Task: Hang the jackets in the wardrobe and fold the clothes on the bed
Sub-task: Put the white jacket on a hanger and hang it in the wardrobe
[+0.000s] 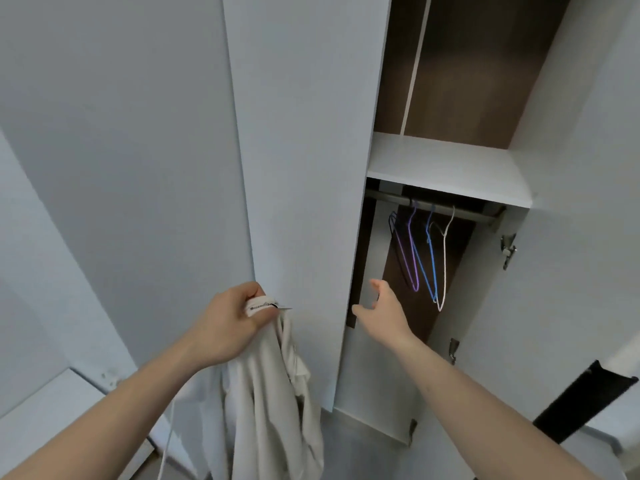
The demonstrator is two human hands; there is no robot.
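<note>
a pale jacket is gripped at its collar by the left hand, fingers curled tight round the bunched fabric and its label; the rest of the garment hangs slack below that hand, and a thin white cord dangles beside it on the left. the right hand is held out empty, fingers spread and relaxed, just inside the edge of the open wardrobe, nothing being touched.

beyond and slightly above the right hand, four wire hangers are hung close together on the rail: a dark hanger, a purple hanger, a blue hanger and a white hanger, the white one being nearest the reaching fingers on their right.

trouble is judged likeliest at the hangers: being crowded, a neighbour could be hooked along and dropped if one is lifted carelessly. with the jacket held only at the collar by one hand, a sleeve could be snagged on the closed door just ahead of the left hand, or the garment could slip while the hanger is threaded in.
</note>
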